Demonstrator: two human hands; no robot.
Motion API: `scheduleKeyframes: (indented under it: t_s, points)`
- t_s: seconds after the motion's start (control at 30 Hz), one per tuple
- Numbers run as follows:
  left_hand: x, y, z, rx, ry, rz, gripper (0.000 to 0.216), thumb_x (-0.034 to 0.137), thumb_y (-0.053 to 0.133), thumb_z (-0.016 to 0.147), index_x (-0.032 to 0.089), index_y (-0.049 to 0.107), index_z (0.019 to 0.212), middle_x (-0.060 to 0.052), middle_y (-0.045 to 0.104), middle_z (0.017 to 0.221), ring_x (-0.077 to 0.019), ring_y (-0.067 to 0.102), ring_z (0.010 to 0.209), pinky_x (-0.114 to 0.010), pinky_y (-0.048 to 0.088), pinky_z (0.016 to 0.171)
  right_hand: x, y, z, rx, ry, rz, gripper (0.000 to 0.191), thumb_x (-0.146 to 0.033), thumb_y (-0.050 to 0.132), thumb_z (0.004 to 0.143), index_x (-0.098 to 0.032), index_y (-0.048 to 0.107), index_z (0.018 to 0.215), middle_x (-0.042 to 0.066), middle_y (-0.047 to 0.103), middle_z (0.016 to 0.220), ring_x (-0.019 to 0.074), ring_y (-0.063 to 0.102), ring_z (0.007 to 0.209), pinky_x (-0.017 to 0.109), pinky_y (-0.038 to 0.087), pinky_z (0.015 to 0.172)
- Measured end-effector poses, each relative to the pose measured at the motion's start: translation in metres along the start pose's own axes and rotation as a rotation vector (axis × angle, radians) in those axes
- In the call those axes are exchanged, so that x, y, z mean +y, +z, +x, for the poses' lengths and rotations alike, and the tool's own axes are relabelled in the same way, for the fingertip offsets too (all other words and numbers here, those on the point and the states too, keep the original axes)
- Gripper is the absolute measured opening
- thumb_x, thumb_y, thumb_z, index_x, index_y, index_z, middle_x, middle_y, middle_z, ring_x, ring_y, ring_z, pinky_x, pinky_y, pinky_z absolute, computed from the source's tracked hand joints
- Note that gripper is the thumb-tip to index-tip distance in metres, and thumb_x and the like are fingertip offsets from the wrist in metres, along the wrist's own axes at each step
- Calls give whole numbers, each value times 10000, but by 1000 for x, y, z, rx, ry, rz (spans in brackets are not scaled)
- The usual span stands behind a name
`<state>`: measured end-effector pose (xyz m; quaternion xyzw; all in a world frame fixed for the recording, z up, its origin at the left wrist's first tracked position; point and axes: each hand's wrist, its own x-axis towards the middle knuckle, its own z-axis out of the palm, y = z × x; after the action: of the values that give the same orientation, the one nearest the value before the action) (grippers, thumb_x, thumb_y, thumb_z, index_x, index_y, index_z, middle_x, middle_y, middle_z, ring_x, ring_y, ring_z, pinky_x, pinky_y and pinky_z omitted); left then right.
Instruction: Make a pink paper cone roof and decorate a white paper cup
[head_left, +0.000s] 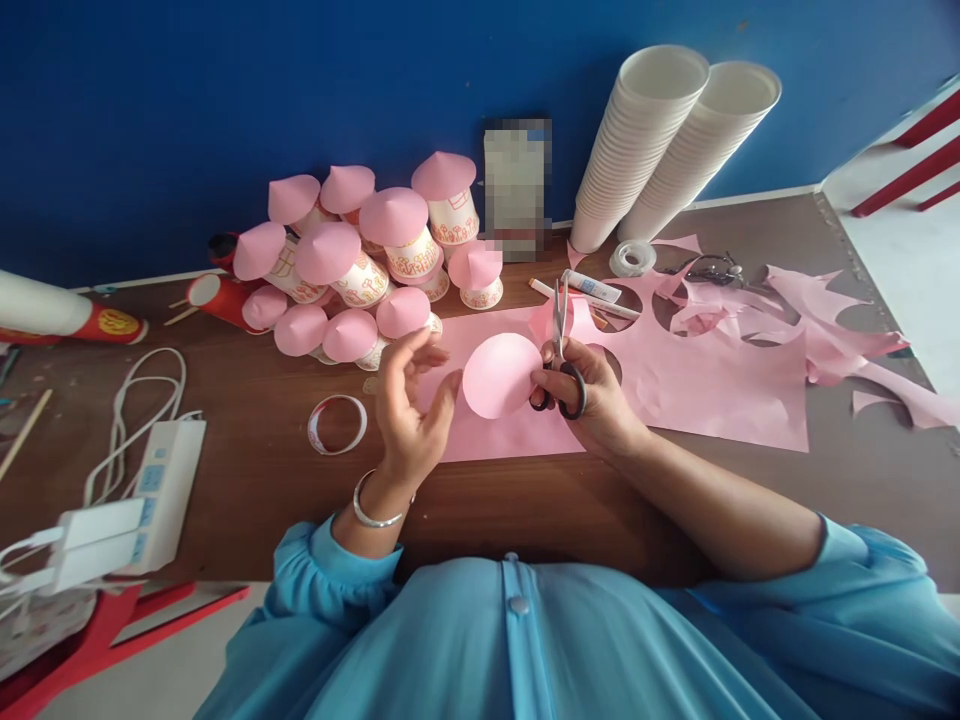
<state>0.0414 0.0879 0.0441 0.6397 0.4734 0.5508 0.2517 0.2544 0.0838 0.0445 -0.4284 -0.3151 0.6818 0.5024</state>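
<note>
A round pink paper circle [501, 374] is held up over the table between both hands. My right hand [592, 395] pinches the circle's right edge and also grips black-handled scissors [561, 345], blades pointing up and closed. My left hand [409, 400] is just left of the circle, fingers spread and curled, thumb close to the circle's left edge; whether it touches is unclear. Under the hands lies a large pink paper sheet [705, 385] with round holes cut out.
Paper cups capped with pink cones [360, 260] cluster behind. Two stacks of white cups [660, 140] lean on the blue wall. Tape rolls [337, 424] [632, 258], a glue tube [590, 287], pink scraps [825, 320], a power strip [157, 490] with cables lie around.
</note>
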Motion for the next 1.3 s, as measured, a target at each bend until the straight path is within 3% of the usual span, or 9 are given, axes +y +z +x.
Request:
scheduleKeyframes:
  t_s: [0.07,0.13,0.23,0.57,0.8,0.97,1.1,1.17,1.3]
  points:
    - [3,4,-1,-82,-314,-271,368,517,605,988,243,690,1219,-86,727,1139,-199,704,947,-341,596,855,2,0,0,33,-28,-5,363,-357,866,686,-238,562,845,-82,593,596,117,565,534,252,429,538]
    - [5,8,-2,-205,-495,-422,469,628,612,944,198,726,1095,-86,751,1023,-209,708,899,-317,590,796,5,0,1,48,-48,-4,361,-355,865,695,-236,562,853,-81,597,588,118,575,544,242,422,536]
    - [8,13,-4,-295,-603,-422,392,498,835,799,174,751,1004,-61,764,938,-210,698,886,-296,570,796,9,1,0,56,-58,-23,378,-369,872,709,-234,549,853,-77,610,589,115,586,556,230,417,538]
    - [1,10,3,-128,-735,-513,253,389,846,780,167,766,870,-10,717,767,-163,645,722,-279,547,676,12,-7,-6,-51,-33,-396,520,-512,904,704,-225,627,1037,-22,608,828,140,581,722,264,468,614]
    - [-3,1,12,-140,-694,-501,285,395,847,757,170,779,918,-19,738,863,-197,668,850,-295,556,755,9,-28,-20,-200,-6,-584,525,-641,816,798,-227,615,1048,-22,560,782,148,548,698,307,511,679]
    - [-5,-3,14,-129,-692,-460,263,395,866,751,165,745,792,-4,687,777,-168,633,791,-274,522,730,0,-33,-27,-288,-184,-737,602,-655,773,843,-257,647,1278,83,592,1101,232,643,988,419,574,932]
    - [-4,-4,15,-138,-702,-484,247,382,869,758,174,760,836,-6,716,828,-169,642,813,-276,524,757,-1,-36,-32,-306,-233,-862,691,-602,772,864,-311,551,1450,133,535,1318,252,661,1046,444,607,912]
    - [-3,-4,15,-139,-702,-496,231,370,866,766,184,776,871,-4,732,846,-169,650,834,-281,533,790,-2,-36,-33,-271,-204,-895,653,-578,790,852,-289,576,1397,123,591,1268,224,677,919,421,619,835]
    - [-2,-4,14,-138,-705,-513,220,347,859,772,194,794,917,-6,758,874,-169,660,831,-289,541,813,-8,-33,-34,-197,-99,-938,423,-577,794,848,-236,665,1063,18,655,841,168,603,675,366,581,718]
